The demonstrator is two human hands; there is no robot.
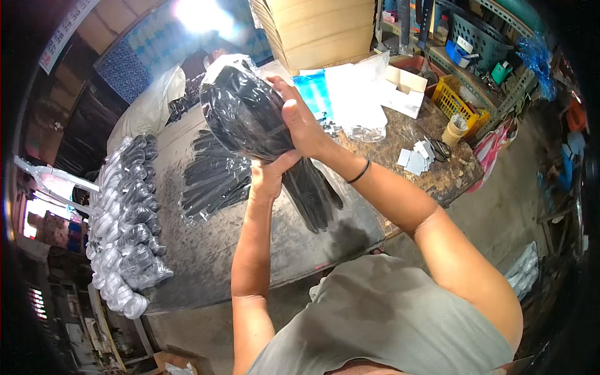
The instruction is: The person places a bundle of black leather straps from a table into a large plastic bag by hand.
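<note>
A clear plastic bag (240, 103) stuffed with a bundle of long black strips is held up at a tilt over the table. My left hand (270, 177) is closed round its lower part, thumb across the front. Against the bag's right side lies my right hand (304, 125), its fingers along the plastic and its palm pressing on it; some fingers are hidden behind. Loose ends of the black strips (309, 200) hang below both hands toward the tabletop. Left of my left forearm, more black strips (215, 175) lie fanned out in plastic on the table.
Filled clear bags (128, 219) are stacked along the table's left edge. White and blue plastic sheets (350, 100), small white cards (415, 156) and a tan cup (455, 130) lie to the right. Beyond stand a yellow basket (453, 103) and a large cardboard box (325, 34).
</note>
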